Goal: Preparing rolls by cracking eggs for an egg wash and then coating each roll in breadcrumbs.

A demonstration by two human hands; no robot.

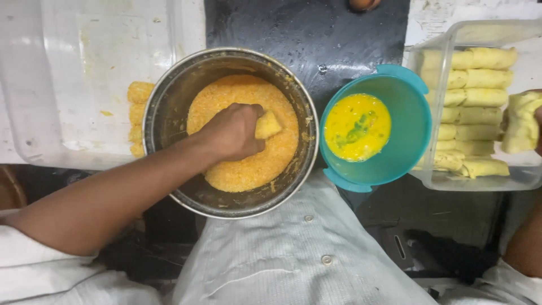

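So there are three containers lined up across the counter (305, 34), plus a fourth on the far left. Middle-left is one round steel bowl (169, 121) with a heap of orange breadcrumbs (243, 169) in it. The left hand (231, 133) is down in that bowl with its fingers (251, 148) curled and pressed together around one pale yellow roll (267, 125), pushing it into the crumbs. Only one corner of that roll pokes out past the knuckles, the rest is hidden under the hand.

Just right of the steel bowl, nearly touching it, sits one teal plastic bowl (415, 121) holding beaten egg (357, 127), bright yellow with a green streak in the middle.

Far right is one clear plastic tub (435, 181) stacked with uncoated rolls (477, 99). I count roughly ten or eleven showing, in two loose columns, but some overlap so I can't swear to the number. The right hand (537, 121) is mostly cut off by the frame edge; it's holding one more uncoated roll (520, 121) above that tub. Can't tell how its fingers sit since they barely show.

On the left, one more clear tub (84, 85) sits behind the steel bowl, and four crumbed rolls (137, 116) peek out in a column along the bowl's rim, more may be hidden behind it.

The person wears a white button-up coat (293, 254), two buttons visible.
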